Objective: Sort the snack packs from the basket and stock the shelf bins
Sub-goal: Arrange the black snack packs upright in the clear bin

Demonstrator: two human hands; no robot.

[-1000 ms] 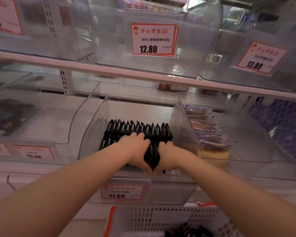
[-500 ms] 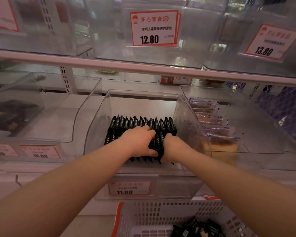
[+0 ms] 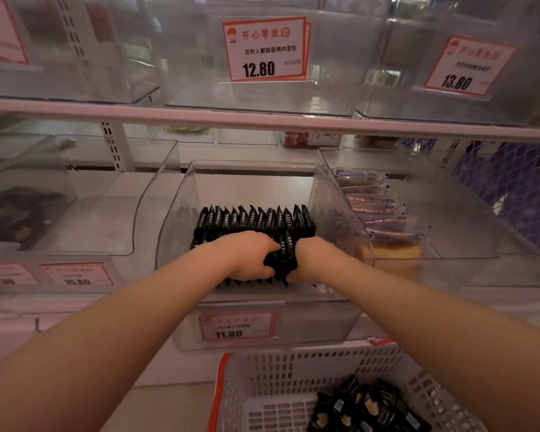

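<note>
A row of black snack packs (image 3: 256, 218) stands upright in the clear middle shelf bin (image 3: 181, 213). My left hand (image 3: 250, 255) and my right hand (image 3: 312, 258) are both inside the bin at its front, pressed together around a few black packs (image 3: 282, 255) squeezed between them. Below the bin, a white basket with an orange rim (image 3: 262, 366) holds several more loose black packs (image 3: 368, 406) in its right part.
The clear bin to the right (image 3: 449, 219) holds purple-wrapped cake packs (image 3: 374, 204). A bin at the left (image 3: 85, 219) holds dark packs (image 3: 16, 213). Price tags read 11.80 (image 3: 236, 326), 12.80 (image 3: 264, 48) and 13.80 (image 3: 468, 65). A shelf rail (image 3: 262, 118) runs overhead.
Both hands stay clamped on the packs at the bin's front. The view has tilted down a little, so more of the basket and its packs shows.
</note>
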